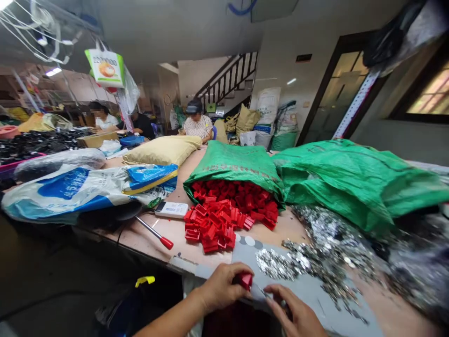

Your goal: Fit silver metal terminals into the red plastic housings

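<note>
At the table's front edge, my left hand (226,286) is closed around a small red plastic part (244,281), its end showing between thumb and fingers. Close beside it, my right hand (296,309) pinches a thin metal piece (261,291) that points toward the red part; its exact kind is too small to tell. Just beyond both hands lies a heap of red plastic parts (213,224), spilling from the mouth of a green woven sack (238,159). Small shiny metal pieces (277,264) are spread over a grey sheet (245,255) near my right hand.
A lever with a red grip (166,242) and a white device (171,209) lie left of the heap. Blue-and-white sacks (87,189) cover the left side. Another green sack (351,178) and more metal pieces (329,234) occupy the right. Several people sit farther back.
</note>
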Motion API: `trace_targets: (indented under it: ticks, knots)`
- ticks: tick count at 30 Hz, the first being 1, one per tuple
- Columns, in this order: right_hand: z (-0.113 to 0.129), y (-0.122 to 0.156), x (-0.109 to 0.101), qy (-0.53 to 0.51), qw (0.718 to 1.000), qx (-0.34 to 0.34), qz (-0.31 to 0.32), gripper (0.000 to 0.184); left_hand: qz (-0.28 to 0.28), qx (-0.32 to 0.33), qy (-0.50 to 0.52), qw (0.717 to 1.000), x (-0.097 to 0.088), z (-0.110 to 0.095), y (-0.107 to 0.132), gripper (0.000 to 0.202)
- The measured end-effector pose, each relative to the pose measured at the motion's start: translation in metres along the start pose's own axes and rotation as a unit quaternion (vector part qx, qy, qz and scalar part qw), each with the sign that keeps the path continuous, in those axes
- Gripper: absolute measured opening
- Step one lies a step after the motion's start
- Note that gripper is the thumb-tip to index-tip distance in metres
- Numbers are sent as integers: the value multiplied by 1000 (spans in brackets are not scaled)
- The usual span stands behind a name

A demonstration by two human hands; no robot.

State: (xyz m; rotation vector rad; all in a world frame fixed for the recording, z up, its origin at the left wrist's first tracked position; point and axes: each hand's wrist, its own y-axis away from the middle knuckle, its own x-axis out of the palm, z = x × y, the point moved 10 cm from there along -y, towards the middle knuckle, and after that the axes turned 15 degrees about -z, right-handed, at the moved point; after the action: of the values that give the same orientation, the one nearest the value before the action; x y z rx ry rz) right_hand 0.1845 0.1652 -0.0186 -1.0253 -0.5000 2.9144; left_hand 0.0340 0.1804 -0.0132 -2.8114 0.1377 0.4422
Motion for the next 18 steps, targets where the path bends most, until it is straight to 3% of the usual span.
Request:
trace_targets:
  ticks: [7,18]
  knots:
    - [32,8,0,30,999,-2,14,20,26,-24,13,999,0,10,5,39]
    - [36,12,7,44,999,-11,22,16,34,-14,-7,999,-2,8,7,34]
